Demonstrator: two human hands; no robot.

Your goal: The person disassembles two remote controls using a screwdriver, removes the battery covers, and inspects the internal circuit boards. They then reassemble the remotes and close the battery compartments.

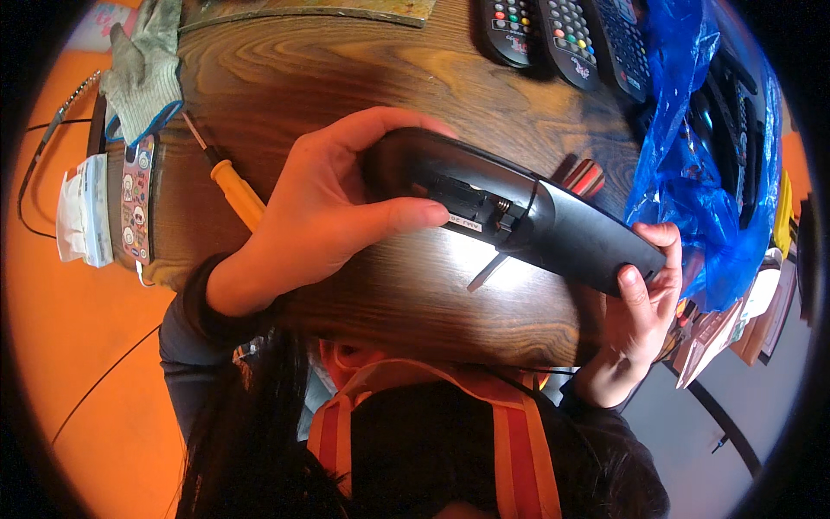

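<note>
Both of my hands hold a black remote control (579, 238) above the wooden table, its back turned up. The battery compartment (458, 199) is uncovered, showing a metal spring and a small white label; I see no batteries in it. My left hand (324, 190) wraps round the left end, its thumb lying along the compartment's edge. At the lower right end, my right hand (648, 298) grips the remote with thumb and fingers. Partly hidden beneath the remote lies a tool with a striped red and dark handle (585, 177), and a flat metal shaft (488, 271) shows on the near side.
Several remotes (571, 39) lie at the far right, beside a blue plastic bag (692, 164) of dark items. On the left are a work glove (145, 78), a yellow-handled soldering iron (235, 192), a phone in a patterned case (137, 203) and a white packet (85, 212).
</note>
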